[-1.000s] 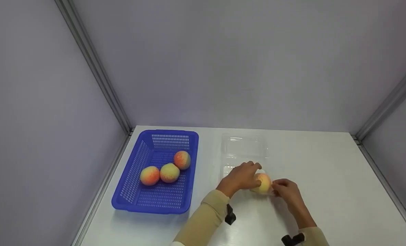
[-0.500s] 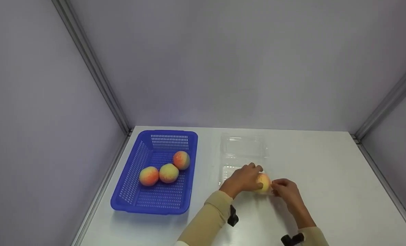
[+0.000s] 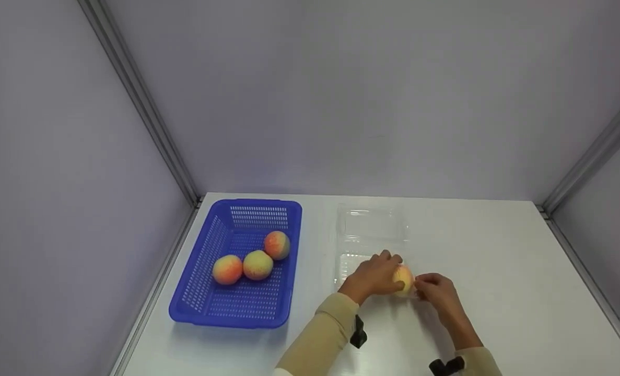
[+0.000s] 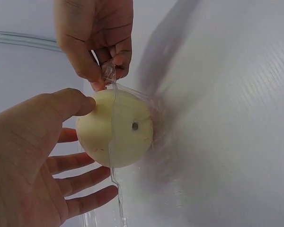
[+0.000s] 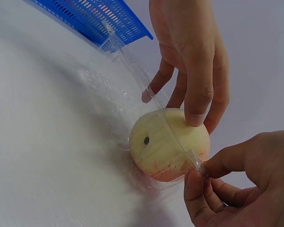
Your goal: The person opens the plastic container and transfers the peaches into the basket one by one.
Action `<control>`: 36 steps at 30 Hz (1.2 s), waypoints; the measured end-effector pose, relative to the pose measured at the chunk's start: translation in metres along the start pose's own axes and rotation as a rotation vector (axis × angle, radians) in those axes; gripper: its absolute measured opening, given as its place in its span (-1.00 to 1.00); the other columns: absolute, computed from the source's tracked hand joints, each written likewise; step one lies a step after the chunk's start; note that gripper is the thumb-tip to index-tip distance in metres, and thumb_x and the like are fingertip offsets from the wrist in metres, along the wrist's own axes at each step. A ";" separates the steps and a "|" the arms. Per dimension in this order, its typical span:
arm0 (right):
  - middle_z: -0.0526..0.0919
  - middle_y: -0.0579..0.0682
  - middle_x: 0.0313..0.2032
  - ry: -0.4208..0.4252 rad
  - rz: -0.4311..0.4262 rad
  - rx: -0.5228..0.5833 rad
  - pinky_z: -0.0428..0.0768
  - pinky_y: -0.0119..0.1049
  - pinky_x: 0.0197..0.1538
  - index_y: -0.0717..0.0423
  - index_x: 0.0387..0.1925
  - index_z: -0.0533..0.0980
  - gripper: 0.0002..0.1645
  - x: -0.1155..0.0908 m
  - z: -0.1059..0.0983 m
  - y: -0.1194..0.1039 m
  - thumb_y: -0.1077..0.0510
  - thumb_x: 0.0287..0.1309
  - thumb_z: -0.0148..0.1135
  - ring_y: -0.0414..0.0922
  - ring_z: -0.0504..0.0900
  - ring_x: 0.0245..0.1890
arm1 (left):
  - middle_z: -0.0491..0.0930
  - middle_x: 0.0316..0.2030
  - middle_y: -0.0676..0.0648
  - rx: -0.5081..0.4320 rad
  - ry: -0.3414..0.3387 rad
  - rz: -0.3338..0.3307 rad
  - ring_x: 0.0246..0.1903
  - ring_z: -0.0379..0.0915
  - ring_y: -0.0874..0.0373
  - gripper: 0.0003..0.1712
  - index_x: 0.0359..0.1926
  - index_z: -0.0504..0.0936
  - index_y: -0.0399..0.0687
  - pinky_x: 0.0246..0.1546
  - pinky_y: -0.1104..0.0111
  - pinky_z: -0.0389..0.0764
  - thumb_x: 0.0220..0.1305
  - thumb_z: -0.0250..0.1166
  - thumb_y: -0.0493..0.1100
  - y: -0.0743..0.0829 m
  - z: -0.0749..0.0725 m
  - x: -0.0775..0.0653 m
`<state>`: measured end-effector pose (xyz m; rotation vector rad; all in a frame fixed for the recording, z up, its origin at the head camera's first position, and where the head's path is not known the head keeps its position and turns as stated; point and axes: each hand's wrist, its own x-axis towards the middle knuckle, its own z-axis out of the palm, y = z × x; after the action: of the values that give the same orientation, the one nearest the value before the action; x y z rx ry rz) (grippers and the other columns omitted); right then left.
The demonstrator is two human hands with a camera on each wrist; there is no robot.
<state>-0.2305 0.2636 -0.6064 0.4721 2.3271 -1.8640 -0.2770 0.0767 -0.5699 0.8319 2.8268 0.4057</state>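
Note:
A yellow-and-red peach (image 3: 406, 277) sits in the near right corner of a clear plastic clamshell box (image 3: 344, 266). My left hand (image 3: 376, 275) holds this peach, thumb on the near side and fingers spread along the far side. In the left wrist view the peach (image 4: 95, 130) shows pale, with a small dark spot seen through the clear wall. My right hand (image 3: 437, 293) pinches the box's corner tab (image 5: 195, 161) between thumb and fingers, right beside the peach. The box's lid (image 3: 373, 224) lies folded back, away from me.
On the left of the white table (image 3: 498, 292) stands a blue perforated basket (image 3: 184, 308). Inside it lie a red-yellow peach (image 3: 227, 270), a mostly yellow peach (image 3: 258, 265) and another peach (image 3: 277, 245). Grey walls (image 3: 372, 104) enclose the table's back and sides.
My left hand has shifted slightly to the right and toward me, covering more of the peach. My right hand keeps its pinch on the box corner. The basket's peaches stay put.

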 end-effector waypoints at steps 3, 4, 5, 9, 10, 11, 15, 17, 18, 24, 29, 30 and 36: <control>0.67 0.06 -0.22 0.001 0.000 -0.004 0.70 -0.32 -0.22 0.50 0.04 0.53 -0.66 0.001 0.000 0.000 0.27 0.42 0.22 -0.17 0.64 -0.32 | 0.55 0.20 0.01 -0.004 -0.010 -0.017 -0.08 0.52 0.17 -0.35 0.41 0.50 0.15 -0.13 0.34 0.61 0.37 0.32 0.20 0.001 0.001 0.000; 0.67 0.06 -0.21 0.000 0.000 -0.007 0.70 -0.32 -0.21 0.51 0.05 0.53 -0.66 0.001 0.000 0.000 0.26 0.42 0.22 -0.17 0.63 -0.32 | 0.55 0.21 0.00 -0.005 -0.012 -0.020 -0.08 0.53 0.17 -0.34 0.41 0.50 0.15 -0.13 0.33 0.62 0.38 0.32 0.21 0.002 0.002 0.000; 0.67 0.07 -0.21 0.001 0.001 -0.011 0.70 -0.32 -0.21 0.51 0.05 0.53 -0.66 0.001 0.000 0.000 0.26 0.42 0.21 -0.18 0.63 -0.32 | 0.55 0.22 0.00 -0.003 -0.016 -0.025 -0.06 0.54 0.16 -0.33 0.42 0.49 0.16 -0.11 0.33 0.63 0.38 0.31 0.22 0.003 0.002 0.000; 0.67 0.06 -0.21 0.009 0.007 -0.013 0.70 -0.33 -0.22 0.50 0.04 0.54 -0.67 0.002 -0.001 0.000 0.27 0.42 0.22 -0.19 0.64 -0.33 | 0.53 0.27 0.00 -0.006 -0.026 -0.039 0.00 0.56 0.13 -0.28 0.47 0.44 0.18 -0.05 0.31 0.65 0.38 0.31 0.25 0.006 0.004 -0.001; 0.67 0.05 -0.21 0.009 0.007 -0.015 0.70 -0.33 -0.21 0.50 0.04 0.53 -0.66 0.001 0.000 0.000 0.27 0.42 0.22 -0.20 0.64 -0.33 | 0.52 0.27 0.00 -0.006 -0.028 -0.044 0.01 0.56 0.13 -0.26 0.49 0.43 0.19 -0.05 0.31 0.65 0.38 0.31 0.25 0.007 0.005 -0.001; 0.67 0.05 -0.21 0.012 0.010 -0.016 0.70 -0.33 -0.22 0.50 0.04 0.54 -0.67 0.001 0.000 0.000 0.27 0.42 0.23 -0.20 0.64 -0.33 | 0.51 0.28 0.00 -0.008 -0.030 -0.048 0.02 0.56 0.14 -0.25 0.50 0.42 0.20 -0.05 0.31 0.65 0.38 0.31 0.25 0.008 0.006 -0.001; 0.67 0.07 -0.19 0.008 0.002 -0.018 0.70 -0.32 -0.21 0.51 0.07 0.52 -0.65 0.000 0.000 -0.001 0.26 0.44 0.22 -0.18 0.64 -0.32 | 0.50 0.27 0.02 -0.016 -0.029 -0.059 0.01 0.56 0.14 -0.21 0.55 0.38 0.26 -0.08 0.30 0.66 0.37 0.32 0.27 0.011 0.009 0.001; 0.67 0.07 -0.18 0.004 -0.002 -0.016 0.70 -0.33 -0.21 0.50 0.06 0.53 -0.66 0.000 0.000 -0.001 0.26 0.43 0.23 -0.17 0.64 -0.31 | 0.50 0.27 0.02 -0.020 -0.029 -0.066 0.01 0.56 0.14 -0.20 0.57 0.36 0.30 -0.08 0.29 0.67 0.37 0.31 0.28 0.012 0.010 0.001; 0.67 0.07 -0.18 0.003 -0.006 -0.014 0.70 -0.33 -0.21 0.50 0.06 0.53 -0.66 0.000 0.000 -0.001 0.26 0.43 0.23 -0.17 0.63 -0.31 | 0.50 0.27 0.02 -0.023 -0.030 -0.070 0.00 0.57 0.13 -0.20 0.57 0.35 0.31 -0.08 0.28 0.68 0.38 0.30 0.28 0.013 0.010 0.002; 0.67 0.06 -0.19 0.004 -0.013 -0.025 0.69 -0.33 -0.21 0.48 0.04 0.55 -0.67 -0.001 0.000 -0.001 0.25 0.42 0.24 -0.16 0.61 -0.31 | 0.49 0.26 0.01 -0.049 -0.042 -0.092 -0.02 0.58 0.13 -0.22 0.58 0.34 0.39 -0.08 0.26 0.68 0.40 0.28 0.28 0.014 0.015 0.003; 0.68 0.07 -0.18 0.009 -0.014 -0.035 0.69 -0.35 -0.22 0.49 0.04 0.54 -0.66 -0.001 -0.001 0.000 0.25 0.43 0.23 -0.17 0.62 -0.30 | 0.48 0.24 0.00 -0.085 -0.038 -0.085 -0.02 0.55 0.14 -0.25 0.55 0.38 0.41 -0.12 0.30 0.67 0.39 0.32 0.21 0.013 0.017 0.003; 0.68 0.07 -0.18 0.008 -0.015 -0.034 0.68 -0.35 -0.22 0.49 0.04 0.54 -0.67 0.000 -0.001 0.000 0.25 0.43 0.22 -0.18 0.62 -0.30 | 0.47 0.25 -0.01 -0.096 -0.039 -0.085 -0.01 0.53 0.13 -0.26 0.54 0.39 0.40 -0.12 0.30 0.66 0.38 0.33 0.19 0.013 0.017 0.003; 0.69 0.07 -0.19 0.004 -0.019 -0.027 0.69 -0.35 -0.23 0.50 0.04 0.55 -0.67 -0.002 0.000 -0.002 0.26 0.44 0.22 -0.18 0.63 -0.31 | 0.42 0.29 -0.02 -0.158 -0.054 -0.116 0.04 0.46 0.12 -0.23 0.54 0.38 0.40 -0.10 0.31 0.64 0.33 0.35 0.12 0.015 0.017 0.003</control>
<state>-0.2294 0.2633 -0.6036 0.4521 2.3642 -1.8397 -0.2683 0.0938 -0.5820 0.6350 2.7330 0.5715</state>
